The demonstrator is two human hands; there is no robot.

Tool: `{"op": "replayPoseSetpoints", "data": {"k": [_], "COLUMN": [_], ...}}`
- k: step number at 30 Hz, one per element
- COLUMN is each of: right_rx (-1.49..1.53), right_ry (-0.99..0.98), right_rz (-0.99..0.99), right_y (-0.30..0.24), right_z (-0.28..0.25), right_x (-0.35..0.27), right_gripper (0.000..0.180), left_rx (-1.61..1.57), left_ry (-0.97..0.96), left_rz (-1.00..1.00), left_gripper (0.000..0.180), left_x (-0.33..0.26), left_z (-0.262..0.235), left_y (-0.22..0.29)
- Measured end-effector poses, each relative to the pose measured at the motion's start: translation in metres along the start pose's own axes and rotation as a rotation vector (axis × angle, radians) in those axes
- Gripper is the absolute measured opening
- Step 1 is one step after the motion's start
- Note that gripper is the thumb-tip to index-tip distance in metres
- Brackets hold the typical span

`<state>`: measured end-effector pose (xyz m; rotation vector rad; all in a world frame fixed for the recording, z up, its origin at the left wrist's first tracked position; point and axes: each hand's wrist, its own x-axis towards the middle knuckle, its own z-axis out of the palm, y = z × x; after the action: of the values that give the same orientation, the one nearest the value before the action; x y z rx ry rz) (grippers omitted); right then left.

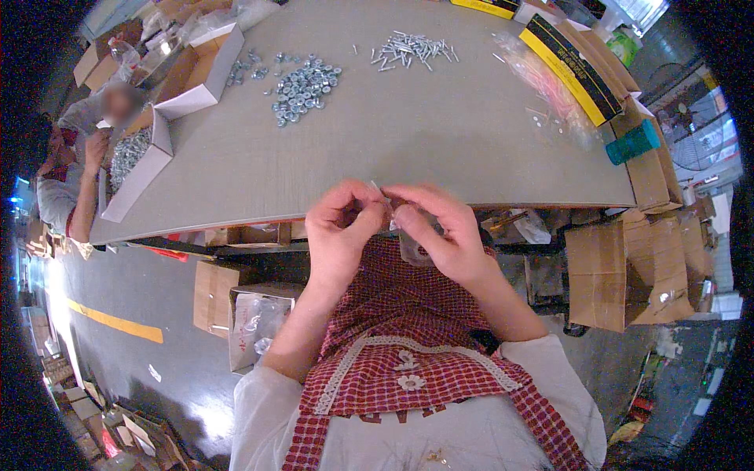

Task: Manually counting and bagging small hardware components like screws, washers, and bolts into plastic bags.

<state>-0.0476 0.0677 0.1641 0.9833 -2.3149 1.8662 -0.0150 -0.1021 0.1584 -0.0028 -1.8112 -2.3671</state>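
My left hand (339,229) and my right hand (437,231) meet just below the near edge of the grey table (440,141), over my red checked apron (400,330). Between them they pinch a small clear plastic bag (411,245) with small metal parts inside; a thin metal piece sticks up between the fingertips. On the table beyond lie a pile of metal nuts (302,82) and a pile of screws (412,49), both out of reach of the hands.
Open white cardboard boxes (196,74) stand at the table's left. Yellow-and-black flat boxes (569,67), a teal container (633,141) and clear bags lie at the right. Brown cartons (628,271) sit under the table. Another person (78,157) sits at the far left.
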Motion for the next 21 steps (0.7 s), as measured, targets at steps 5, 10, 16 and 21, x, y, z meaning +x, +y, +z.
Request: {"op": "replayPoseSetpoints", "data": {"k": [5, 10, 16, 21], "right_rx": [-0.203, -0.217, -0.410, -0.575], "right_ry": [-0.056, -0.147, -0.148, -0.099], "right_rz": [-0.108, -0.038, -0.054, -0.180], "right_y": [0.006, 0.001, -0.017, -0.019], "right_z": [-0.008, -0.013, -0.014, -0.011], "right_x": [0.003, 0.005, 0.007, 0.007], "right_gripper": [0.034, 0.034, 0.029, 0.028], "left_rx": [0.132, 0.377, 0.568, 0.530], "left_ry": [-0.005, 0.027, 0.040, 0.038], "left_rz": [0.095, 0.258, 0.326, 0.238], "left_gripper": [0.006, 0.008, 0.011, 0.012], "left_x": [-0.002, -0.005, -0.006, -0.007], "left_z": [0.002, 0.005, 0.002, 0.002], "left_y": [-0.003, -0.004, -0.006, -0.006]}}
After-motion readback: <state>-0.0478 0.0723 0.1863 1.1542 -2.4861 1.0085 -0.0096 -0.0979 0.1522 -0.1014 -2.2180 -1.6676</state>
